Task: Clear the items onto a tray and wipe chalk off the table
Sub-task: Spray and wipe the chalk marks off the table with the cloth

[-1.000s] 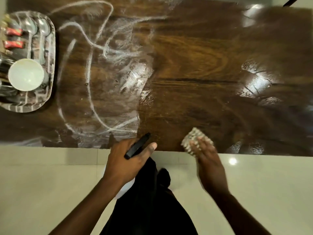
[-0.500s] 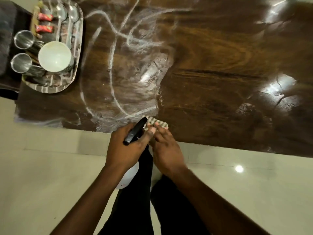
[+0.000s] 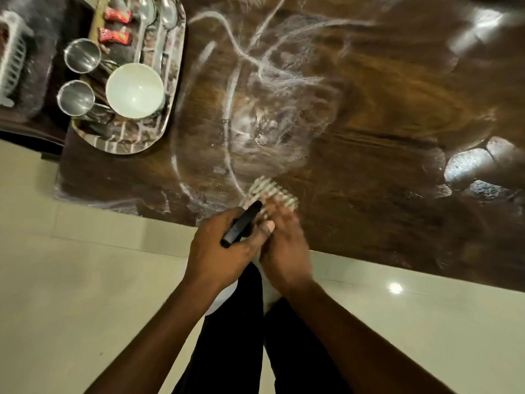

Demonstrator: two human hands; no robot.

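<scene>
Two hands are working at the near edge of the table [image 3: 397,115]. The left hand [image 3: 224,251] is gripping one spray bottle; its black trigger head [image 3: 241,224] is pointing toward the tabletop, and a part of the white body [image 3: 224,297] is showing below the wrist. The right hand [image 3: 284,240] is pressing one checked cloth [image 3: 270,191] flat against the wood, fingers [image 3: 279,210] lying on top of the cloth; motion blur is hiding how far they are spread. The two hands are touching at the thumbs.

Chalk [image 3: 255,89] is covering the left-centre of the table as several white loops and smears, with wet streaks among them. The cloth is sitting at the near end of these marks.

One metal tray [image 3: 173,89] is standing at the far left corner of the table. It is holding one white bowl [image 3: 135,91], two steel cups [image 3: 82,56], two spoons [image 3: 167,15] and two red wrappers [image 3: 115,35]. One white rack [image 3: 12,58] is lying on a dark surface left of the tray.
</scene>
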